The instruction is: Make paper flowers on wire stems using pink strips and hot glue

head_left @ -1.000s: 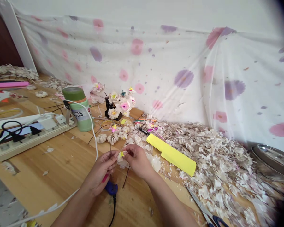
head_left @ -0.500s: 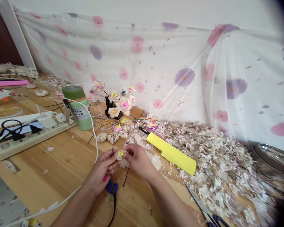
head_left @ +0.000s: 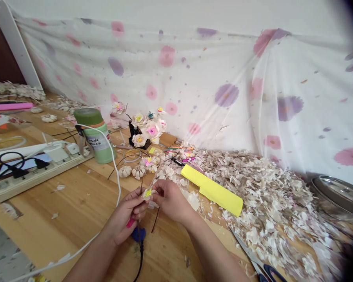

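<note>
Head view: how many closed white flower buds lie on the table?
4 white flower buds: one and one at far left, one and one mid-table; more may hide among scraps.

Tally, right of the one green tumbler (head_left: 95, 135): one left hand (head_left: 123, 217) and one right hand (head_left: 172, 201) are pinching one paper flower (head_left: 147, 194); one yellow paper strip (head_left: 214, 190) and one pair of scissors (head_left: 253, 264) are lying further right.

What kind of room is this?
It looks like a craft workspace, probably for making paper flowers: the wooden table holds finished flowers, a big heap of pale scraps, and a pair of scissors.
</note>
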The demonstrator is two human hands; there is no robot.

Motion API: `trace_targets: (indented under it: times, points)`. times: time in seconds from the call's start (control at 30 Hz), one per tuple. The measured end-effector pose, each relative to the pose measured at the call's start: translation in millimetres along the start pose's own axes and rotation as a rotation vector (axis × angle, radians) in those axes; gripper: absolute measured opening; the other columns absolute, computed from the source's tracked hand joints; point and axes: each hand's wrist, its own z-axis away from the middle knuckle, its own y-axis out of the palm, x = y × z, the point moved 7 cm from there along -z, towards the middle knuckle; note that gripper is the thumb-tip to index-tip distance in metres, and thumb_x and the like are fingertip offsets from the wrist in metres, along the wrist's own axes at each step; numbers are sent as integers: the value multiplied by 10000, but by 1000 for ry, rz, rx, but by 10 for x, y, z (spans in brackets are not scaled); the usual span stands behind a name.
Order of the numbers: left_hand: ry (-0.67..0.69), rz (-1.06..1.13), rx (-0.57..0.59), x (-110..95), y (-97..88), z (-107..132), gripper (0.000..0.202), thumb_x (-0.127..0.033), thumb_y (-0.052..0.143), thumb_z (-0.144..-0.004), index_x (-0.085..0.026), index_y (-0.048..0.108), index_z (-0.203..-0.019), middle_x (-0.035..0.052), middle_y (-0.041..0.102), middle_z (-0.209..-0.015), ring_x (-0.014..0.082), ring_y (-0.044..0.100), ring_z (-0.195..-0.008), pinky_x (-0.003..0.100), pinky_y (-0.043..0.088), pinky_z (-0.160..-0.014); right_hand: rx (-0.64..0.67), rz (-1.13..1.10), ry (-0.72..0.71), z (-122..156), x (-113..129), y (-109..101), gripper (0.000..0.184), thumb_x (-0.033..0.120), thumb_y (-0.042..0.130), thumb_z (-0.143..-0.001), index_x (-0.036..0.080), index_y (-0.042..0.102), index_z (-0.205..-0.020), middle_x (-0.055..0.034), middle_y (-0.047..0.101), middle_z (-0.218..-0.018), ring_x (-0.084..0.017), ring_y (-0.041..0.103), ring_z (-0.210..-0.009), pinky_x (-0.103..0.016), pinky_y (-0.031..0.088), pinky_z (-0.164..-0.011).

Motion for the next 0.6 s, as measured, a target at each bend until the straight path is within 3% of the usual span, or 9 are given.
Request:
trace_targets:
  times: [0.27,0.6]
  points:
    - [-103,48,7,66,11,6,114,-14,538,-727,-127,522,-729,-5,496,-603,11,304,-369,101,218,-332,34,56,-38,19,13,-60,131,29,630,-710,157,607,-719,53,518,-625,-86,443,-573,-193,314,-528]
    - [22,67,5,11,17,5,233,-62,748,-636,-118,604,-810,-63,425,-567,2,288,-393,95,225,-336,-77,44,-43,-17,-38,-77,134,48,539,-759,160,605,-724,25,549,-646,-113,472,-606,-217,322,-562]
